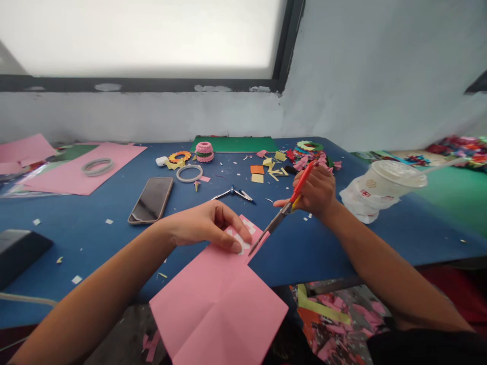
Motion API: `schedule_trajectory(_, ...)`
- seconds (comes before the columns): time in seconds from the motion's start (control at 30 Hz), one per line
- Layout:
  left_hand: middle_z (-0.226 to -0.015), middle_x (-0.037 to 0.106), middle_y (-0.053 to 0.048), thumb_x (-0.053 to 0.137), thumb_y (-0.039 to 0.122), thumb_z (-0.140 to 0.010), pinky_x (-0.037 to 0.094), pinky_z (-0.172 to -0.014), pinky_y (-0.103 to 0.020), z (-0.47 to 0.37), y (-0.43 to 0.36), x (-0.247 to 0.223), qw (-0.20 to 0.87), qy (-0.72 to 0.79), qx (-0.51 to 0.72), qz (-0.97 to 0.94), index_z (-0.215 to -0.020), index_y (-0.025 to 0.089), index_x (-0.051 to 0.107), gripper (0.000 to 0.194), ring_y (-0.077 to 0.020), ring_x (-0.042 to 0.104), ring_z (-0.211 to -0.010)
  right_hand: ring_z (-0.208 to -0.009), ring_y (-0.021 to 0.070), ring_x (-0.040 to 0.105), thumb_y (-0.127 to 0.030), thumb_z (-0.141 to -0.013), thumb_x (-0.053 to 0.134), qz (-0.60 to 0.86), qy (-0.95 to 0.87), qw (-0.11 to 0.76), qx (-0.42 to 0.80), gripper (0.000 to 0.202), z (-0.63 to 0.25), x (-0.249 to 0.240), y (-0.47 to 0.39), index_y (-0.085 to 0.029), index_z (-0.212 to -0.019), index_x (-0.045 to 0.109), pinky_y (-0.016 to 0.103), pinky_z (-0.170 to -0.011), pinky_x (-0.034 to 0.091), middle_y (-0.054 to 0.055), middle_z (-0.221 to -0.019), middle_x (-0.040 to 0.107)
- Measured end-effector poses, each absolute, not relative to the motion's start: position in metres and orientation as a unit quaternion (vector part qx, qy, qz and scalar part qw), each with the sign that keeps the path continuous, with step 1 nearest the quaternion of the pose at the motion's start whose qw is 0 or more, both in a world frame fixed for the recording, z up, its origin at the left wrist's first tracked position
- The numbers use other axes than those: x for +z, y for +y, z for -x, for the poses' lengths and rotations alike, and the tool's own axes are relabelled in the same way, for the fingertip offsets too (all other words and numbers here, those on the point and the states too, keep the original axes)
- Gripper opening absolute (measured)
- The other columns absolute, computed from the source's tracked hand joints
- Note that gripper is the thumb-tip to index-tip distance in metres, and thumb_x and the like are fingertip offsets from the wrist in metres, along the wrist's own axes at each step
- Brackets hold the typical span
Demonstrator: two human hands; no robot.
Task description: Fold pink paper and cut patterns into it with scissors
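A creased sheet of pink paper [220, 304] hangs over the table's front edge, its far corner pinched between the thumb and fingers of my left hand [215, 225]. White patches show on the paper beside my fingertips. Scissors [281, 214] with red and yellow handles are in my right hand [314, 190], fingers wrapped round the handles. Their blades point down and left along the paper's right side, where a narrow pink strip stands partly separated from the sheet.
A phone [151, 200], a tape roll [189, 173] and small pliers [233, 191] lie on the blue table [201, 195]. A lidded cup [380, 187] with a straw stands right of my right hand. Pink sheets [89, 167] lie at left; paper scraps are scattered about.
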State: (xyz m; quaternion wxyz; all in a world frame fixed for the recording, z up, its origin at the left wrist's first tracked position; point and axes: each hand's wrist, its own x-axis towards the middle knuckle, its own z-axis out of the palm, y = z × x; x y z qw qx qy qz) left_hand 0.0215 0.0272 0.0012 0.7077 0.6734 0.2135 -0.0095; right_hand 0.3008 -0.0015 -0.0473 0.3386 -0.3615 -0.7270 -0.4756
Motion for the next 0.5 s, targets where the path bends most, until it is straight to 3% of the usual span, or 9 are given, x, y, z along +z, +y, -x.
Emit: schedule_trajectory(0.5, -0.057, 0.061, 0.002, 0.074, 0.018, -0.062, 0.043, -0.046, -0.013, -0.0212, 0.0277, -0.0007, 0.712, 0.206, -0.011, -0.671, -0.079, 0.016, 0.071, 0.017, -0.0048, 0.053, -0.049, -0.052, 0.0129, 0.048, -0.063, -0.069, 0.056, 0.354, -0.729, 0.326, -0.486, 0.048, -0.3000, -0.0482, -0.0002, -0.020, -0.051, 0.045, 0.027, -0.059, 0.039, -0.002, -0.051, 0.051)
